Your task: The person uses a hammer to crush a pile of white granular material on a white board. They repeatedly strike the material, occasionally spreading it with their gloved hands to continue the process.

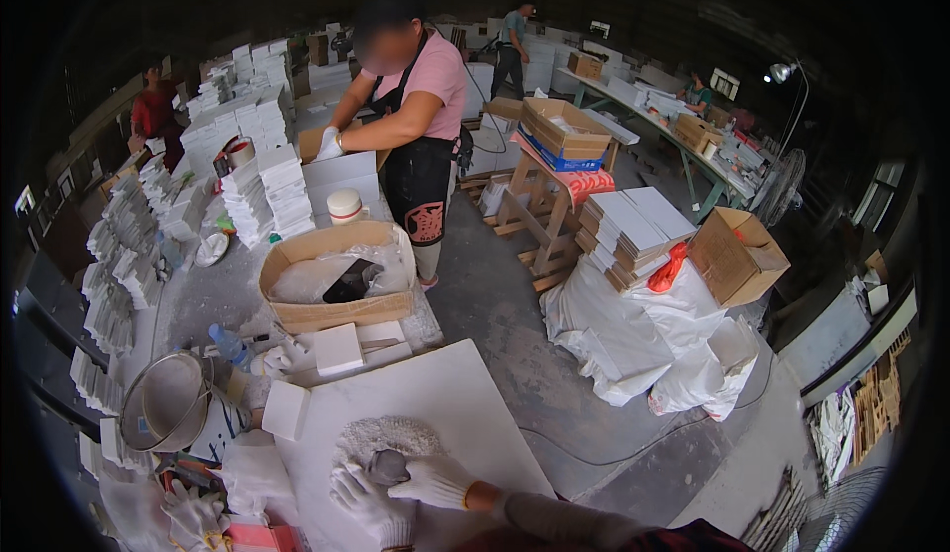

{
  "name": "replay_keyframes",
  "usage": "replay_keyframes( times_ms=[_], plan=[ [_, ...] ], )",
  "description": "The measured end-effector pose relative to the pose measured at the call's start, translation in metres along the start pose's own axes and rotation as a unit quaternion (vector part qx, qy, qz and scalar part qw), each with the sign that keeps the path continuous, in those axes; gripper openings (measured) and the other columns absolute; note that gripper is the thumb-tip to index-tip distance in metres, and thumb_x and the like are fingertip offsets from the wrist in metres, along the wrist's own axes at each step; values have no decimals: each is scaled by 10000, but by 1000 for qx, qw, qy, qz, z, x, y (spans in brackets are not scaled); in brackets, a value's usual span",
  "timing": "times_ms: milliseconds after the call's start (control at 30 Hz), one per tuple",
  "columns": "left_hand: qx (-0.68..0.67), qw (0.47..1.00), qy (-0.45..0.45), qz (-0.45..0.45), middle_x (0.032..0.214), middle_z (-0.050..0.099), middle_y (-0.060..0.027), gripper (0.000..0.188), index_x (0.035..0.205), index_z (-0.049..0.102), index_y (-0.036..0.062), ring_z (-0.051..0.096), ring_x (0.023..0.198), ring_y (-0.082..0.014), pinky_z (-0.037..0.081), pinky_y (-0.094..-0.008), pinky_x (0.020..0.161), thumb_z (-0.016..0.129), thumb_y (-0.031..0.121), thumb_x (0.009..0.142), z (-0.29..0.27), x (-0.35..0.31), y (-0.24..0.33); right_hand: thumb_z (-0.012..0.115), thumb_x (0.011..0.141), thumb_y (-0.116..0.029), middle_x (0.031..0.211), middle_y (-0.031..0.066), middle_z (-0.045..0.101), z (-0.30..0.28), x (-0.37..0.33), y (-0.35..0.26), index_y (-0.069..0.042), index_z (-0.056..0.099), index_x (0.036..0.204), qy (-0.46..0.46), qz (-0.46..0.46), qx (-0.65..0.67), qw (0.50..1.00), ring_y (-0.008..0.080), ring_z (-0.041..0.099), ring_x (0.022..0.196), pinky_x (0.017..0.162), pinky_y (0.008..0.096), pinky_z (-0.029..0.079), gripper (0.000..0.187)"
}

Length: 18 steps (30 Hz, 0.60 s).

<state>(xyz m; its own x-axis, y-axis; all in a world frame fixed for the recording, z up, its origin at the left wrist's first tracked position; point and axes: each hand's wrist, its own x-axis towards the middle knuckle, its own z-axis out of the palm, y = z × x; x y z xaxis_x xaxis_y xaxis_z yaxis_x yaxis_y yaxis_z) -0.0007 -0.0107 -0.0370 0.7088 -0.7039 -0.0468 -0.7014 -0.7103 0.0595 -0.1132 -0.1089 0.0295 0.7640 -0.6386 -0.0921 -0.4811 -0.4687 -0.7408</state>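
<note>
Hands (435, 480) over white board (465, 394), cluttered workshop (485, 305)

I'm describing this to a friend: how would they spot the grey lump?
Find the white board at bottom centre. On it, a gloved left hand and right hand lie beside white crumbs. Between hands and crumbs, the grey lump looks dark; its neighbours are white.

The right hand (437, 481) hides part of a dark grey lump (387, 466), possibly stone, while the left hand's (366, 503) forearm is cut off below and a distant bench worker (699, 95) appears too small to make out.
</note>
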Motion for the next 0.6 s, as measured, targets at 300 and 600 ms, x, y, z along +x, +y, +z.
replay_keyframes(
  times_ms=[300,600],
  plan=[
    [-142,973,143,110,1489,453,-352,971,1565,346,-37,442,1355,-556,362,-624,1151,720,475,829,-23,-16,1,696,866,-373,877,185,723,15,3,14,-42,689,952,-71,56,2,996,392,695,830,765,464,517,342],
    [-95,961,202,164,1480,452,-357,919,1539,380,-42,404,1384,-563,357,-648,1150,671,512,865,44,-16,-7,713,847,-345,908,177,718,90,10,95,-53,691,973,69,-29,190,979,358,686,842,764,442,518,319]
  ],
)
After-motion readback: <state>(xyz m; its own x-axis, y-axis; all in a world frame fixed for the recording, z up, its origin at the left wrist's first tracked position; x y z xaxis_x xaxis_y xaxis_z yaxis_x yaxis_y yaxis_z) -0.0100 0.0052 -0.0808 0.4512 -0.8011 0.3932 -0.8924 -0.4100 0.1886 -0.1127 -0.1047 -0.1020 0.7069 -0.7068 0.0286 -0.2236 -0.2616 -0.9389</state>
